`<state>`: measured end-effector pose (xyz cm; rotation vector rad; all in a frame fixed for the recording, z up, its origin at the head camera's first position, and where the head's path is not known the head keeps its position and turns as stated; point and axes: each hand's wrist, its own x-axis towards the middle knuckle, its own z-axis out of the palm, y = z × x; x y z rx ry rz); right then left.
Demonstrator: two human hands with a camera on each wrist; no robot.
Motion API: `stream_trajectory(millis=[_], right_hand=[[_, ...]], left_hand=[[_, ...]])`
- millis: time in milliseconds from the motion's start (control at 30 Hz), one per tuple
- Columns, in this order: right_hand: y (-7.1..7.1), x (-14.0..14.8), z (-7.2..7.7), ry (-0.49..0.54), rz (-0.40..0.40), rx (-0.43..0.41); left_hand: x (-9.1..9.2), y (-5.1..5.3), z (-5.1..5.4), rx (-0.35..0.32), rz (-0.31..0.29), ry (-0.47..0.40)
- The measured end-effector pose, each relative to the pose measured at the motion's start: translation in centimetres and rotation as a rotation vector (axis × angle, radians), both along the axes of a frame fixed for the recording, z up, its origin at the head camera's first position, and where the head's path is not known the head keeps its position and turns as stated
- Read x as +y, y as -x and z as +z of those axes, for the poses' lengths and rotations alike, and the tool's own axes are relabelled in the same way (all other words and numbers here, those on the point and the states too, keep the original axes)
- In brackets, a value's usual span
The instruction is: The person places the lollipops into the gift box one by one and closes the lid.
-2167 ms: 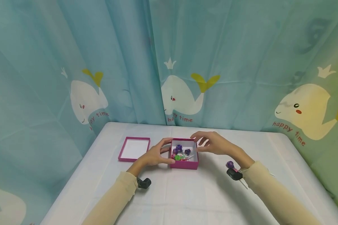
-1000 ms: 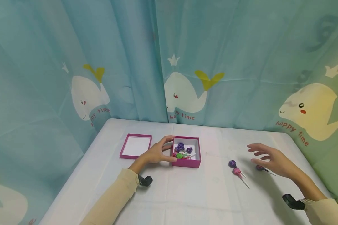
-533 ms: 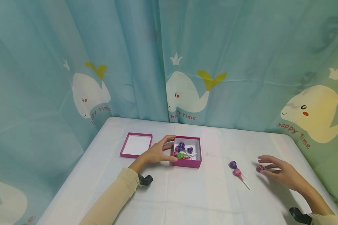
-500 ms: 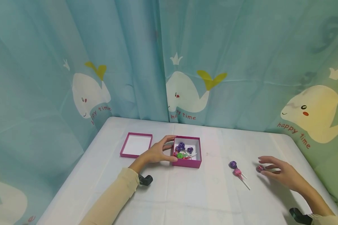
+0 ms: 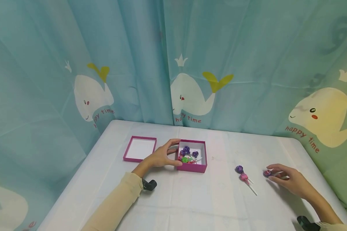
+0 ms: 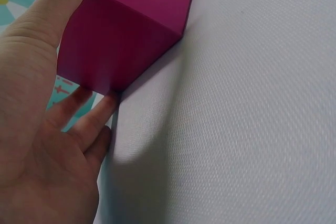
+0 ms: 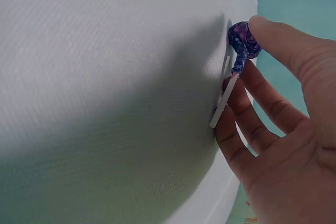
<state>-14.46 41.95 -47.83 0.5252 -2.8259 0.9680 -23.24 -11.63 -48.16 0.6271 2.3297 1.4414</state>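
Observation:
My left hand point(image 5: 160, 156) holds the left side of a magenta box point(image 5: 192, 167), thumb at the front and fingers toward the back. Inside the box lie several wrapped lollipops point(image 5: 186, 149), purple, green and red. In the left wrist view the thumb lies along a wall of the box point(image 6: 118, 40), with fingertips at its lower edge. On the right, my right hand point(image 5: 295, 181) pinches the wrapped head of a purple lollipop point(image 5: 267, 173) at the tabletop. The right wrist view shows the thumb against that lollipop point(image 7: 242, 43), its white stick slanting down past the fingers.
The magenta-rimmed box lid point(image 5: 140, 149) lies inner side up, left of the box. A purple lollipop point(image 5: 239, 169) and a pink lollipop point(image 5: 244, 177) lie together between the box and my right hand. A whale-print curtain point(image 5: 219, 64) hangs behind the white table point(image 5: 202, 202).
My right hand moved from the box to the far-right lollipop, lowered, and closed its thumb and fingers on it. The left hand stays on the box.

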Motion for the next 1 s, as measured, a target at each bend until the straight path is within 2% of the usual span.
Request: stream_trajectory(millis=[400,633,1000], right_hand=[[0.08,-0.10,-0.10,-0.055,-0.035,-0.021],[0.29,-0.16,-0.33,-0.023,-0.019,0.012],[0.04,-0.52,-0.14,-0.015,-0.037,-0.012]], left_hand=[[0.10,-0.07,-0.04,0.004,0.006,0.003],[0.07,-0.01,-0.09,0.007,0.007,0.005],[0.05,-0.01,-0.08,0.005,0.001,-0.009]])
